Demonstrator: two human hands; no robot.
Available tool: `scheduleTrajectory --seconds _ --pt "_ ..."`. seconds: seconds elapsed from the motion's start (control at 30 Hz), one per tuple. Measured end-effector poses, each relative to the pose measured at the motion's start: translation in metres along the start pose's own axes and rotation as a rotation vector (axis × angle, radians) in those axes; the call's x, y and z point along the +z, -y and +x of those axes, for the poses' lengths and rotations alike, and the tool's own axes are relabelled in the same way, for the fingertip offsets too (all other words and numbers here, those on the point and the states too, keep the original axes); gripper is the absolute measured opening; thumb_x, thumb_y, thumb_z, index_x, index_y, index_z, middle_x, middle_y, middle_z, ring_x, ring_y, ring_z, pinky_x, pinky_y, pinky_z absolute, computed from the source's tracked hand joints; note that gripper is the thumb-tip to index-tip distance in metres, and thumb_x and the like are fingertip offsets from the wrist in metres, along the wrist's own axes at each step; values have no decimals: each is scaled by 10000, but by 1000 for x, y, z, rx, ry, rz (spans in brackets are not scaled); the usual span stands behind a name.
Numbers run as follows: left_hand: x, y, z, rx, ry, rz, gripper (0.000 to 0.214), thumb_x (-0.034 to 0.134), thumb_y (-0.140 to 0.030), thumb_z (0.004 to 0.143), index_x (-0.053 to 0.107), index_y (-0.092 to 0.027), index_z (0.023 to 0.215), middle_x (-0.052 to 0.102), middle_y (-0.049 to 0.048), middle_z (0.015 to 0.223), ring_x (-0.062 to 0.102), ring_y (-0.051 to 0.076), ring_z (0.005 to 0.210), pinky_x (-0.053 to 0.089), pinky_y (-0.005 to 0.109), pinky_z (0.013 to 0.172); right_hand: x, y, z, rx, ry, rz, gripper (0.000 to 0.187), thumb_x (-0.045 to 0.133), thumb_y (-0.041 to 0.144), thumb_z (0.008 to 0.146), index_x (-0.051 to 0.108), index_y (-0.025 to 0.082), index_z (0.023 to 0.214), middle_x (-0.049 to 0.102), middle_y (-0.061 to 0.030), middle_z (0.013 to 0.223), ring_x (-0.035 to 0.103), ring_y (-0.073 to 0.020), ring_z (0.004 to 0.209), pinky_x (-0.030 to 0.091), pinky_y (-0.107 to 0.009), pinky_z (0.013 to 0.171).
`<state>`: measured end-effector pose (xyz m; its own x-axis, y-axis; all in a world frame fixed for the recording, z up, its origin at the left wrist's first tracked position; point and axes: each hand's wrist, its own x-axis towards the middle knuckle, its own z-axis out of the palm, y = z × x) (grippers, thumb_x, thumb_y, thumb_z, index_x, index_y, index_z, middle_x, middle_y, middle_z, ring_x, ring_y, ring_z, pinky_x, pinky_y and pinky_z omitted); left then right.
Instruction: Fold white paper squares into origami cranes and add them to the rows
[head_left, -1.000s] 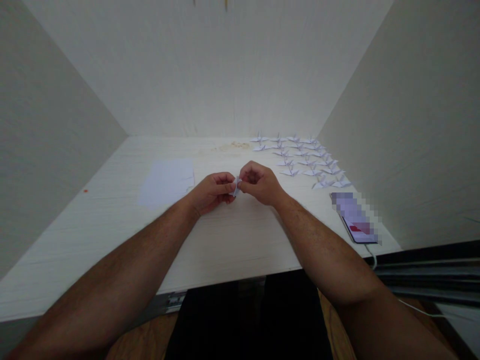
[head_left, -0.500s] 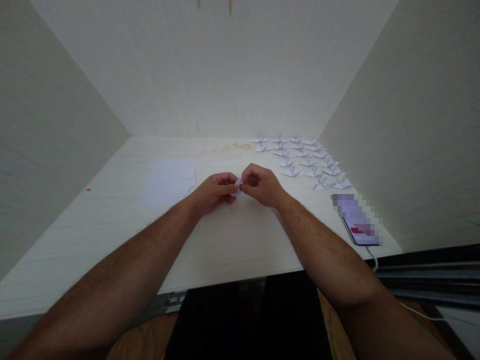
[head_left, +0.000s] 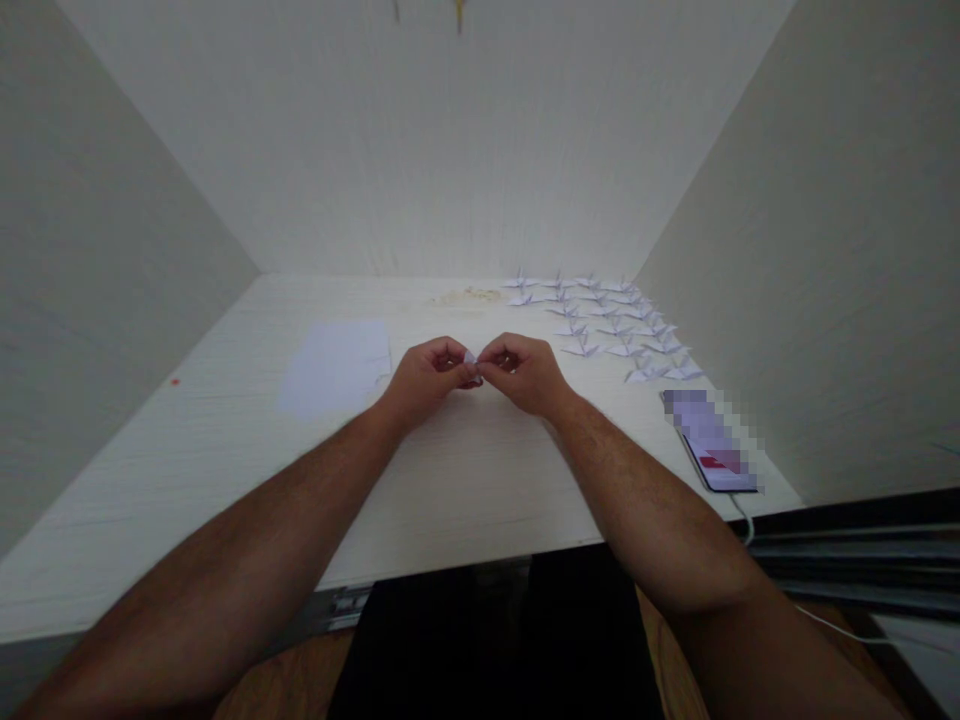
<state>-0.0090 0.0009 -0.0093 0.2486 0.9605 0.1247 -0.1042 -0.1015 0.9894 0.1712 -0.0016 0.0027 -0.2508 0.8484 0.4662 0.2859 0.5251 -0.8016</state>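
Note:
A small folded piece of white paper (head_left: pixel 470 357) is pinched between my two hands over the middle of the desk. My left hand (head_left: pixel 435 375) grips it from the left between thumb and fingers. From the other side, the thumb and forefinger of my right hand (head_left: pixel 521 370) close on its right edge. Most of the paper is covered by the fingers, so its exact shape is hidden. Several white origami cranes (head_left: pixel 577 331) stand in rows on the desk, beyond and to the right of my right hand.
White paper sheets (head_left: pixel 334 365) lie to the left of my hands. A phone (head_left: pixel 709 445) with a white cable (head_left: pixel 744 518) rests near the right edge of the white desk (head_left: pixel 465 490). Pale walls (head_left: pixel 450 150) enclose the desk at the back and sides.
Less of the folded paper shows between my fingers now. My left hand has turned and risen slightly, and my right fingers have come down closer to the left ones.

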Motion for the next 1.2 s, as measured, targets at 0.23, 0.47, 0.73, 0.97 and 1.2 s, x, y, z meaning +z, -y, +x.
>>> scheduleTrajectory --seconds 0.23,0.47,0.73,0.97,1.2 --pt "2 4 2 183 -44 80 284 860 -344 661 688 -172 807 726 27 756 688 141 703 589 302 729 1 -5 0 2 -56 19 111 725 276 764 684 174 765 674 5 675 531 -82 549 436 -228 549" --pt "3 2 0 231 -89 235 226 821 -339 705 700 -170 794 741 37 769 691 151 709 578 298 709 1 -6 0 -28 -52 -6 118 716 301 790 704 186 816 683 -5 730 555 -96 611 439 -231 568" --pt "5 -2 -3 243 -103 356 115 761 -258 742 690 -174 772 735 24 727 675 133 665 548 261 657 0 -4 0 -142 -36 -165 55 628 155 814 660 179 777 656 -11 767 571 -109 684 461 -238 622" --pt "5 -1 -3 262 -109 385 97 734 -262 753 685 -181 772 730 19 711 670 134 651 540 262 641 1 -8 1 -86 17 -278 40 611 168 832 648 178 822 667 -21 797 582 -123 715 474 -262 676" --pt "4 5 -1 289 -134 406 127 739 -299 764 684 -187 791 732 22 731 664 139 660 534 269 636 0 0 0 -37 -10 -241 42 635 206 818 659 184 791 680 -13 757 585 -114 660 468 -249 630"
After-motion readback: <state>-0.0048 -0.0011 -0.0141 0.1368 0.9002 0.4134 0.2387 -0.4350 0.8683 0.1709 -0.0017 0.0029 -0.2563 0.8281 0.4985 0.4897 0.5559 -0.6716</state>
